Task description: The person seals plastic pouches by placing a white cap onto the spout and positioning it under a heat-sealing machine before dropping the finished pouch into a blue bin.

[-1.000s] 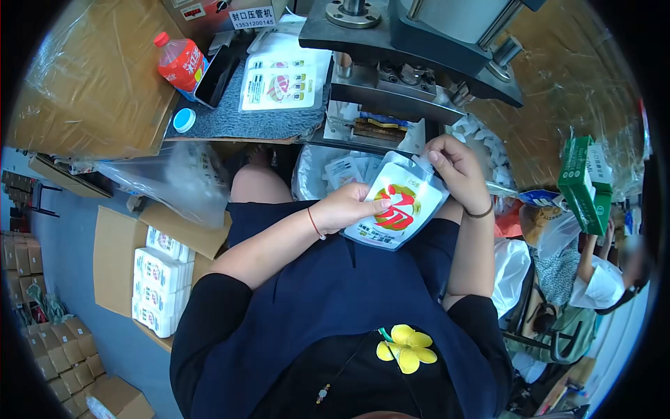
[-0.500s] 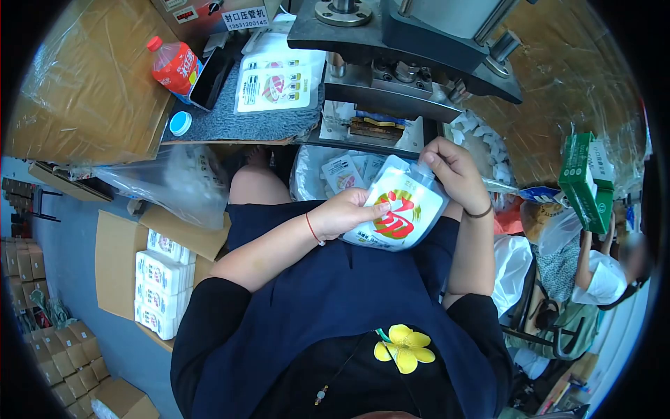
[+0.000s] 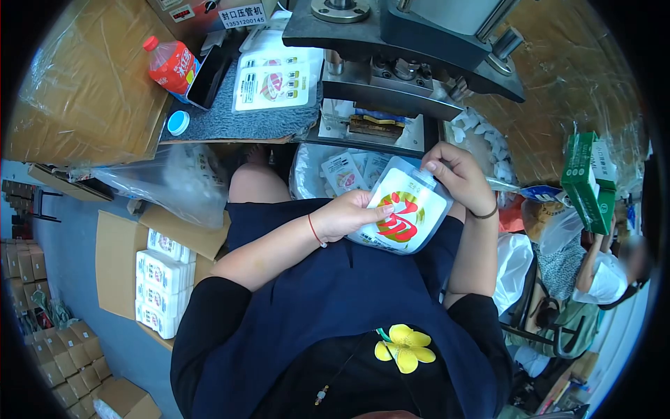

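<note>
A white spout pouch (image 3: 405, 223) with a red and gold print is held tilted over my lap. My left hand (image 3: 347, 215) grips its left edge, thumb flat on the printed front. At the top corner my right hand (image 3: 457, 178) has its fingers closed around the clear spout (image 3: 427, 174), which they partly hide. Behind the pouch, an open bin with a clear liner (image 3: 304, 174) holds several more printed pouches (image 3: 343, 172). Just above them is the press machine (image 3: 391, 91) with its metal blocks.
A stack of flat pouches (image 3: 276, 87), a phone (image 3: 209, 78), a red-labelled bottle (image 3: 171, 66) and a blue-rimmed cap (image 3: 179, 123) are on the grey mat. An open carton (image 3: 115, 262) of packed pouches stands at left. Another person (image 3: 601, 276) is at far right beside a green box (image 3: 590, 181).
The pouch has shifted slightly to the right and turned a little. My right fingers have moved slightly at the spout, and more of it shows now. My left hand keeps its grip.
</note>
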Tool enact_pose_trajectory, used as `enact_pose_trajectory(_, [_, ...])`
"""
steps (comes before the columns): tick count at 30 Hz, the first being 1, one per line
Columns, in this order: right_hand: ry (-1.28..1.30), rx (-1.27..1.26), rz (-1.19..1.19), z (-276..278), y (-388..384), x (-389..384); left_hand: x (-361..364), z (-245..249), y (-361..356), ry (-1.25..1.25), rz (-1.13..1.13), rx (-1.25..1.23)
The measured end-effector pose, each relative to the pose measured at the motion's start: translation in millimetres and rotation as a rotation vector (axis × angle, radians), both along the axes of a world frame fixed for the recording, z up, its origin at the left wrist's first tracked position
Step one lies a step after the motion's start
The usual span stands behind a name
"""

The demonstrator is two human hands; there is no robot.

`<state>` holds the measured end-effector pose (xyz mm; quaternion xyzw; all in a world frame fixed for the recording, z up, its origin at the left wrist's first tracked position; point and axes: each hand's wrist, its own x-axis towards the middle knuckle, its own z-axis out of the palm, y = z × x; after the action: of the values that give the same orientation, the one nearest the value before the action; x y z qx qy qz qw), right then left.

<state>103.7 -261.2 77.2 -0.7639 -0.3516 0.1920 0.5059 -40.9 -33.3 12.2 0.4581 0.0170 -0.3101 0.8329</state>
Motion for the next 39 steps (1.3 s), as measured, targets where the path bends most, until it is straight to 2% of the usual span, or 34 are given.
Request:
enact_pose_trajectory(1, [0.038,-0.008,0.039,-0.7,-0.5,1.4,-0.4,-2.1,-0.3,0.02,-0.005,-0.015])
enact_pose_trajectory(4, [0.086,0.072,-0.04,3.8,3.7,-0.7,0.6,-10.2,-0.1,0.043,-0.021,-0.045])
enact_pose_trajectory(7, [-0.618,-0.487,-0.477,0.3,-15.3,21.4,3.3,-17.1,8.0,0.024,0.001,-0.031])
enact_pose_trajectory(10, [-0.614,-0.552,-0.422,-24.3,-49.4,51.0,15.0,-16.9,24.6,-0.004,0.126,0.001])
enact_pose_trajectory(11, [-0.678,-0.481,-0.357,-35.4,-53.3,56.9,21.8,-19.3,29.6,0.008,0.17,-0.056])
enact_pose_trajectory(14, [-0.59,-0.487,-0.426,-53.1,-49.0,64.7,43.8,-15.9,47.5,0.047,0.215,-0.057])
enact_pose_trajectory(19, [-0.638,-0.549,-0.533,-55.2,-43.7,61.1,51.7,-7.0,52.4,0.072,0.208,-0.057])
enact_pose_trajectory(22, [-0.631,-0.551,-0.619,-62.2,-41.5,62.0,68.8,-11.3,78.5,-0.214,0.679,0.501])
enact_pose_trajectory(24, [-0.635,-0.505,-0.659,-64.4,-42.6,60.7,91.5,-6.6,127.3,-0.802,1.061,1.144])
enact_pose_trajectory(26, [-0.639,-0.441,-0.664,-62.1,-41.7,57.8,103.5,-9.6,170.5,-0.947,0.877,1.871])
enact_pose_trajectory(27, [-0.671,-0.399,-0.658,-62.2,-43.5,56.0,101.0,-26.1,180.9,-0.761,0.572,1.98])
enact_pose_trajectory(29, [-0.738,-0.307,-0.65,-61.3,-48.6,53.2,66.5,-6.8,163.2,-0.925,0.416,2.01])
enact_pose_trajectory(31, [-0.676,-0.257,-0.691,-51.3,-49.2,38.6,39.4,-7.0,151.6,-1.042,0.377,1.943])
enact_pose_trajectory(33, [-0.533,-0.121,-0.718,-36.5,-40.2,23.2,23.1,-24.9,154.8,-1.103,0.462,1.788])
enact_pose_trajectory(36, [-0.566,-0.055,-0.508,-30.7,-12.7,4.1,10.3,-9.5,147.4,-0.753,0.757,1.289])
enact_pose_trajectory(37, [-0.523,-0.055,-0.394,-27.6,3.2,-5.4,15.4,-23.0,137.0,-0.581,0.858,0.775])
enact_pose_trajectory(39, [-0.515,-0.052,-0.182,-16.8,33.0,-18.6,10.1,-5.3,122.2,-0.626,0.648,0.953])
